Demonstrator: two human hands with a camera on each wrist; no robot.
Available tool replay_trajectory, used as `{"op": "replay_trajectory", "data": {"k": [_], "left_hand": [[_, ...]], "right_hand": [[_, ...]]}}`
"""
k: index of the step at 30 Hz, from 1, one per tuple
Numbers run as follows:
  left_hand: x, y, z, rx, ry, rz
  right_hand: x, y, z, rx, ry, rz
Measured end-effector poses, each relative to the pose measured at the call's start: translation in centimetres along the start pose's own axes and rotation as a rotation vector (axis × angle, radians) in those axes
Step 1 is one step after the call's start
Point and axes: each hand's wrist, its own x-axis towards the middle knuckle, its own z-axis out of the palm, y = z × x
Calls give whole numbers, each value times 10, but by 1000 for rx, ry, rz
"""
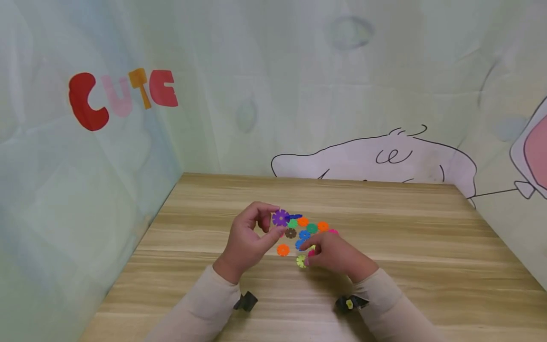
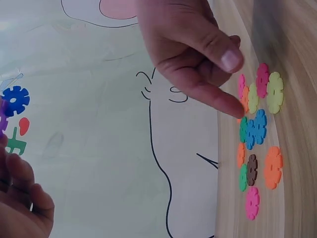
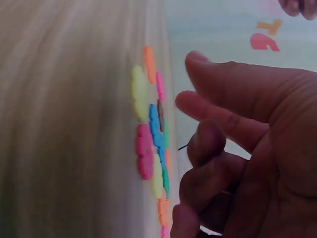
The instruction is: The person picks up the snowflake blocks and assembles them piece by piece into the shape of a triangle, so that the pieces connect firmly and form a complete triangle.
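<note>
My left hand [image 1: 252, 237] pinches a purple notched plastic disc [image 1: 280, 218] between thumb and fingers, raised in front of me. A dark blue disc [image 1: 296, 216] is joined to it, nearly edge-on in the head view and turned flatter in the left wrist view. My right hand [image 1: 337, 254] hovers low over the loose discs, thumb and index finger apart with nothing between them, as the right wrist view shows. Nearest its fingertips in the head view are a yellow-green disc [image 1: 301, 261] and a blue disc [image 1: 300, 244]. It partly covers a magenta disc [image 1: 312, 254].
More notched discs lie flat on the wooden table [image 1: 205, 204]: an orange one [image 1: 283, 250] near my left thumb, a brown one [image 1: 290, 233], a green one [image 1: 312, 228] and several others. Printed cloth walls [image 1: 239, 57] stand behind the table and to its left.
</note>
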Motion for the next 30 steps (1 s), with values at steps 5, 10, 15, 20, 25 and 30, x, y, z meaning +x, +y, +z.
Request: {"op": "replay_trajectory", "data": {"k": [5, 10, 15, 20, 25, 30], "left_hand": [[0, -2, 0, -19, 5, 4], [1, -1, 1, -20, 7, -1], [1, -1, 2, -22, 11, -10], [1, -1, 2, -28, 9, -8], [1, -2, 2, -26, 12, -14], [0, -4, 0, -20, 16, -14]], "right_hand": [[-3, -3, 7, -72, -29, 38], [-5, -4, 11, -147, -10, 38], [-6, -6, 14, -203, -7, 37], [-6, -4, 15, -243, -22, 3], [-6, -4, 14, -249, -20, -13], [-7, -7, 12, -216, -27, -18]]}}
